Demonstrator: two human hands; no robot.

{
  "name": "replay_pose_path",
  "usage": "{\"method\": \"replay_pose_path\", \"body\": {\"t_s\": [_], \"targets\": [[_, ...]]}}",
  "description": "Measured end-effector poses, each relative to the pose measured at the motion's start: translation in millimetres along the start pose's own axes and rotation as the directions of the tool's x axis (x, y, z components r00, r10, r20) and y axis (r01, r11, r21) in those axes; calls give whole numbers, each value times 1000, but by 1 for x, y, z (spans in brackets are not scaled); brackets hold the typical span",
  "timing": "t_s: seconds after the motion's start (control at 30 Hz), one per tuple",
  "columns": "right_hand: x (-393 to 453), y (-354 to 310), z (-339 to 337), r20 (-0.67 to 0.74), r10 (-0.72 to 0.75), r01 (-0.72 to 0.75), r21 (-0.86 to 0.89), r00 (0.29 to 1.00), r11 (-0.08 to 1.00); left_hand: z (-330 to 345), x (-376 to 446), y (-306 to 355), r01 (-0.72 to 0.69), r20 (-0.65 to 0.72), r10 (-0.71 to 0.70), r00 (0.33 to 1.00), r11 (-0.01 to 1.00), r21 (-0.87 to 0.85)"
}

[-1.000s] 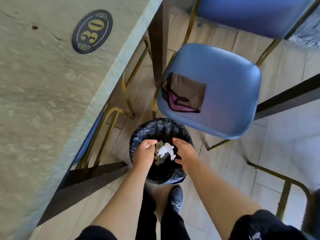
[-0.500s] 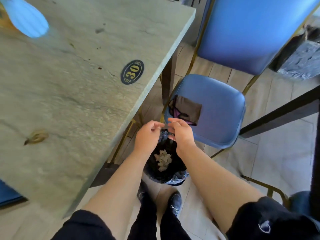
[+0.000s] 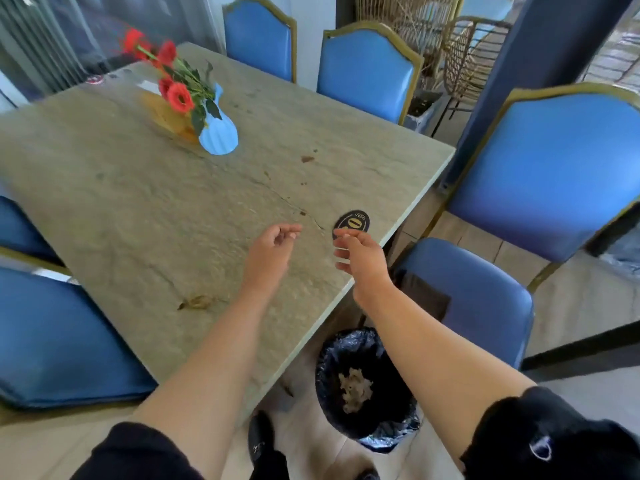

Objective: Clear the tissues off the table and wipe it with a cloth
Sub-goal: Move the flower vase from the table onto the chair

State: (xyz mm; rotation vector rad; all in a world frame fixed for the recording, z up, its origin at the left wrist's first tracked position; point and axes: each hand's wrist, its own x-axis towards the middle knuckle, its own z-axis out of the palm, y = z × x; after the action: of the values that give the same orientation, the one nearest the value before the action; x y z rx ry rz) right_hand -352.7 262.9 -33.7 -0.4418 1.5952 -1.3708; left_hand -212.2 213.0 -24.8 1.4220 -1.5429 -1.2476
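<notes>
Hovering over table: left hand, right hand, fingers loosely curled, holding nothing. Lying crumpled, off-white, in black-lined bin near right: tissues.

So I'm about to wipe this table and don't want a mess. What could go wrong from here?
1. The vase of flowers stands on the table; a wide sweep could tip it.
2. Brown crumbs and a leaf-like scrap could get pushed off the edge, missing the bin.
3. The cloth lies on the chair, and both the left hand and right hand are empty.
</notes>
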Motion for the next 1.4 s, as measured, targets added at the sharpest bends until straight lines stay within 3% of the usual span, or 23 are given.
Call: {"method": "replay_pose_path", "body": {"t_s": [0.2,0.6,0.83,1.03,1.27,1.4], "targets": [[28,-13,96,79,-48,50,-18,996,999,-70,66,-13,16,-125,-25,992,997,-72],[120,-25,239,106,-149,160,-99,983,982,-163,214,-51,91,-158,-118,980,981,-171],[195,-30,275,123,-196,220,-228,973,948,-154,269,-80,159,-217,-205,954,964,-211],[276,-36,300,207,-225,275,-261,952,925,-130,311,-70,130,-288,-183,940,972,-194],[347,-50,321,398,-336,475,-330,854,815,-117,362,-73,-12,-354,-42,934,989,-148],[363,-57,328,500,-316,550,-438,806,711,-115,379,-83,60,-382,-59,922,998,-10]]}}
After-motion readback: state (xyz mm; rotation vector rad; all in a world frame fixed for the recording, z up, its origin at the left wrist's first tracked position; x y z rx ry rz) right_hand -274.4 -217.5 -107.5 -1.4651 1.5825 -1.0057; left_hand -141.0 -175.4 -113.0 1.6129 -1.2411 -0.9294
